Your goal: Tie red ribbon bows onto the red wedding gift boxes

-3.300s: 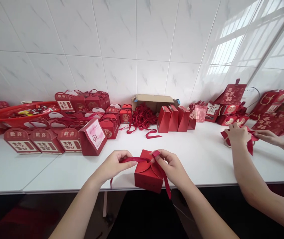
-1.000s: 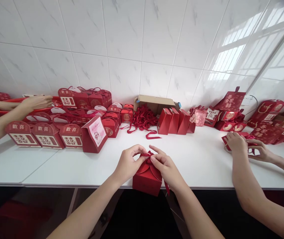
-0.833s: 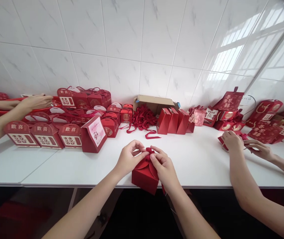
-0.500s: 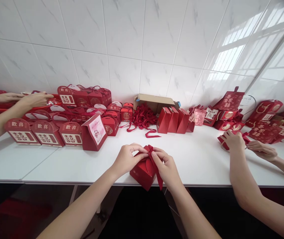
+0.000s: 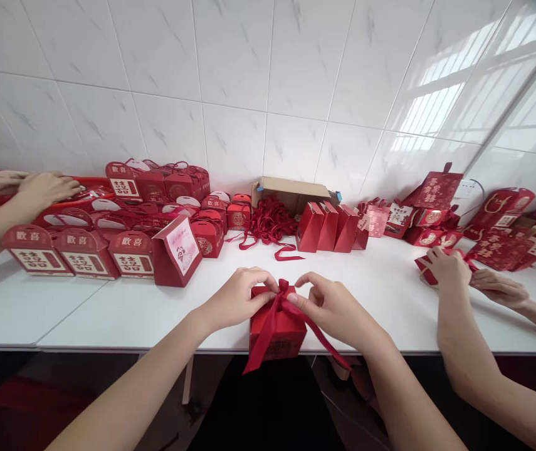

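A small red gift box [image 5: 284,341] sits at the table's front edge before me, turned with one flat side toward me. A red ribbon [image 5: 268,332] is knotted on its top, with a small loop standing up and two long tails hanging over the front. My left hand [image 5: 234,300] pinches the ribbon at the knot between thumb and forefinger. On the other side, my right hand [image 5: 338,307] has its thumb close to the knot and its forefinger raised apart from it; whether the thumb touches the ribbon I cannot tell.
Rows of red gift boxes [image 5: 86,250] stand at left, beside a box with a pink picture [image 5: 183,247]. A ribbon heap [image 5: 272,219] spills from a cardboard box [image 5: 291,185]. Plain red boxes [image 5: 326,228] stand right. Co-workers' hands work at left [image 5: 46,188] and right [image 5: 453,269].
The gift box has turned from corner-on to flat side toward me, and its ribbon tails now spread apart. My right hand's fingers have opened and moved right. The left co-worker's hands have lowered into the basin.
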Available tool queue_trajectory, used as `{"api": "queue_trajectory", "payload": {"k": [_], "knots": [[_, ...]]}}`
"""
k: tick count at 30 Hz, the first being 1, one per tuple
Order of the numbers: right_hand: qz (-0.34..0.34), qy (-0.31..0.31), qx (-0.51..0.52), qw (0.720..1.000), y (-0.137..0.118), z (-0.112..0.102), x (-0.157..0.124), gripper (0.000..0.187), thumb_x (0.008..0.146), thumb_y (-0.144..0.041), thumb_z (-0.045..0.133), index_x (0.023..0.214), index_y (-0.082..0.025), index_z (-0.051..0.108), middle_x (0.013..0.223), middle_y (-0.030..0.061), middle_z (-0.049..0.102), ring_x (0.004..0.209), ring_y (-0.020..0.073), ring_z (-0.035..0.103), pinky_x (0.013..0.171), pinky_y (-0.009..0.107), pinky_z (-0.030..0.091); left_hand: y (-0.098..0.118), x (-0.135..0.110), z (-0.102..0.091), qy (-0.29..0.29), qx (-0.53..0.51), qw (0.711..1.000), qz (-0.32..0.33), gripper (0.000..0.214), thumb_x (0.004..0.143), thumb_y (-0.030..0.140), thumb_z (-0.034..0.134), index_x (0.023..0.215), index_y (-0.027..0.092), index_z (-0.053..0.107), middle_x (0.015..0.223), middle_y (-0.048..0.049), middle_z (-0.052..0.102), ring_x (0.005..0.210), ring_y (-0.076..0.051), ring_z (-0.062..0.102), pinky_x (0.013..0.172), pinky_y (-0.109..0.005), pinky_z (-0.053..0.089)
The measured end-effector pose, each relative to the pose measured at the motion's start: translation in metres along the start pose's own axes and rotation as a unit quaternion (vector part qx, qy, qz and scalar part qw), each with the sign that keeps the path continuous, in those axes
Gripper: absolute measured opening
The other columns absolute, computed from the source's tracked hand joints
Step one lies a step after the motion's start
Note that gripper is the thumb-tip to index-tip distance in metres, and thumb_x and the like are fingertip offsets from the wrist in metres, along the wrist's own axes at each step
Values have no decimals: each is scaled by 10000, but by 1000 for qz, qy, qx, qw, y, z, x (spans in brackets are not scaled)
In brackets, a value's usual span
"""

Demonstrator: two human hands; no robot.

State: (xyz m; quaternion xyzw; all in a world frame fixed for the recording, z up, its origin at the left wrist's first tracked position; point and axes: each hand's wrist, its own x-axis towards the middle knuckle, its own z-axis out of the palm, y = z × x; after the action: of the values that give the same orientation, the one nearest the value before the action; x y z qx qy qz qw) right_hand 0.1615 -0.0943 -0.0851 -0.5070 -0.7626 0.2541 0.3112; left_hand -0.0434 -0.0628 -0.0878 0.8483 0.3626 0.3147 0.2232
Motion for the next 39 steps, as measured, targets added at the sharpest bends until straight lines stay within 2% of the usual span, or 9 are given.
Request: {"api": "queue_trajectory", "payload": {"k": [4, 9, 11, 18, 24, 28, 32, 35, 39], "knots": [[-36, -13, 56, 998, 5, 1, 24, 393, 818, -477, 577, 1076, -180, 570, 809, 28, 638, 675, 139, 576, 620, 257, 447, 5, 1, -5, -29, 50, 998, 26, 67, 814, 200, 566, 817, 206, 633, 875, 5, 684, 876, -171, 590, 919, -331, 387], [-115, -73, 128, 982, 10, 1, 32, 139, 826, -247, 593, 941, -185, 546, 751, -11, 581, 654, 112, 545, 613, 235, 449, 8, 5, -14, -61, 87, 994, 17, 56, 808, 210, 580, 825, 214, 633, 900, 18, 671, 892, -168, 578, 957, -339, 350], [-143, -68, 107, 982, 10, -1, 27, 94, 831, -153, 557, 917, -189, 543, 785, -6, 589, 686, 111, 553, 639, 237, 454, 8, 6, -17, -74, 96, 992, 18, 63, 810, 216, 581, 837, 215, 638, 897, 16, 668, 888, -171, 579, 938, -331, 362], [-274, -51, -57, 959, 17, 9, 8, 394, 873, -42, 402, 1131, -230, 633, 917, 55, 515, 782, 133, 522, 718, 280, 470, 0, 11, -22, -99, 100, 990, 17, 96, 813, 189, 561, 846, 211, 648, 903, 8, 670, 897, -173, 581, 844, -283, 413], [-277, -51, -108, 953, 23, 21, 5, 466, 818, 18, 398, 1139, -222, 636, 910, 54, 457, 801, 153, 496, 721, 290, 473, -2, 13, -24, -115, 116, 986, 4, 139, 795, 185, 576, 909, 205, 653, 946, -10, 678, 888, -177, 598, 797, -273, 434], [-262, -63, -66, 961, 21, 20, 4, 482, 851, -2, 356, 1257, -206, 515, 954, 53, 471, 806, 141, 501, 743, 276, 476, 1, 12, -27, -118, 133, 984, 2, 173, 830, 228, 542, 978, 225, 631, 1004, -7, 671, 943, -187, 585, 817, -282, 430], [-273, -85, -138, 948, 19, 20, 4, 597, 843, 2, 359, 1378, -254, 420, 918, 49, 444, 801, 155, 464, 740, 292, 457, 4, 12, -31, -131, 125, 983, -3, 206, 820, 191, 541, 1003, 224, 629, 1021, -4, 666, 947, -172, 590, 814, -260, 436], [-294, -109, -187, 931, 19, 18, 5, 599, 816, 8, 421, 1357, -245, 462, 893, 52, 445, 803, 171, 442, 738, 309, 437, 6, 14, -34, -149, 116, 982, -4, 180, 835, 222, 543, 978, 228, 653, 1026, -6, 661, 950, -162, 588, 832, -251, 433], [-303, -130, -171, 929, 19, 14, 6, 541, 802, -2, 492, 1271, -264, 562, 894, 49, 442, 825, 173, 437, 752, 308, 423, 6, 16, -35, -164, 132, 977, 19, 195, 866, 215, 501, 952, 244, 674, 1024, -5, 660, 1003, -175, 557, 907, -283, 388]]}}
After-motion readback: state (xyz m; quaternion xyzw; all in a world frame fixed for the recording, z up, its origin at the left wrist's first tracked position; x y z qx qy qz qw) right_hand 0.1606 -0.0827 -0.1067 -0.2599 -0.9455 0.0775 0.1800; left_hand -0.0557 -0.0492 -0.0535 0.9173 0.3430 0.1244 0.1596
